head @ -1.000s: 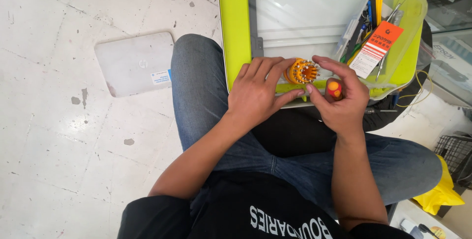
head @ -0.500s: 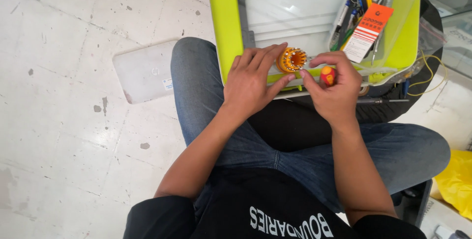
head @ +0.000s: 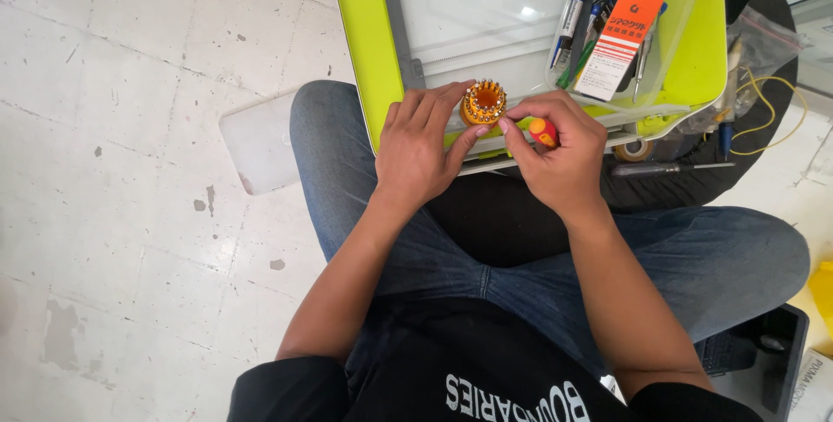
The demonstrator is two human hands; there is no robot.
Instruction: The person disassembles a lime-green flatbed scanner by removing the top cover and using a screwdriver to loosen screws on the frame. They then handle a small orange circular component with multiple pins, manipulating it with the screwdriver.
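Floor: pale square tiles, scuffed, stained, with dark grout lines. A translucent plastic lid lies flat on the floor. Lighting: bright, even.

A clear tub of pens and tools with an orange-and-white tag rests on a lime-green tray. A translucent lid lies on the tiled floor. A screwdriver and tape roll lie nearby.
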